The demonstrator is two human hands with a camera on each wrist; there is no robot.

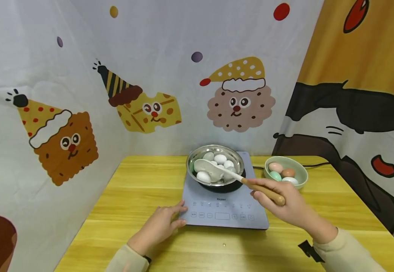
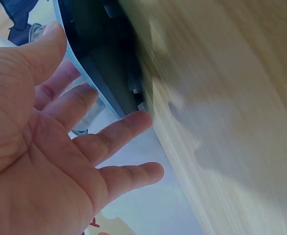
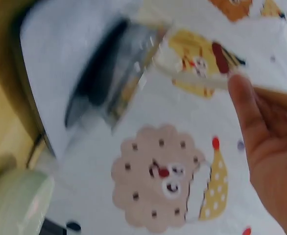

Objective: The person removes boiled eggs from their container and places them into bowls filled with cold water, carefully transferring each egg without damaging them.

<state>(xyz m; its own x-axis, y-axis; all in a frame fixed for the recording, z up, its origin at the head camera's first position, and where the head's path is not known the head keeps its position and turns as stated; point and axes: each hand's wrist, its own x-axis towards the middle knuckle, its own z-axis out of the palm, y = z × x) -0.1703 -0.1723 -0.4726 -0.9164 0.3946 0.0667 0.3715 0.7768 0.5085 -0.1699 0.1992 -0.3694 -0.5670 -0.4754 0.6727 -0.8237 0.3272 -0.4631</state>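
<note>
My right hand [image 1: 282, 202] grips the wooden handle of a ladle [image 1: 265, 192] with a pale head. Its head [image 1: 208, 169] rests among eggs [image 1: 220, 159] in a round metal basin [image 1: 214, 147], some white and some greyish. Under the basin lies a grey induction cooker [image 1: 197, 196] marked Haier. At the cooker's front left corner is my left hand [image 1: 159, 226], fingers spread along its edge. In the left wrist view the fingers [image 2: 126, 128] reach out loosely beside that edge. The right wrist view is blurred, with the thumb [image 3: 241, 93] lying along the handle.
To the right of the cooker, a pale green bowl [image 1: 302, 177] holds several eggs, pink, brown, green and white. A black cord [image 1: 316, 165] runs behind it. The wooden table [image 1: 142, 189] meets a cloth backdrop [image 1: 183, 22] printed with cartoon food. Black tape [image 1: 310, 251] shows near the right sleeve.
</note>
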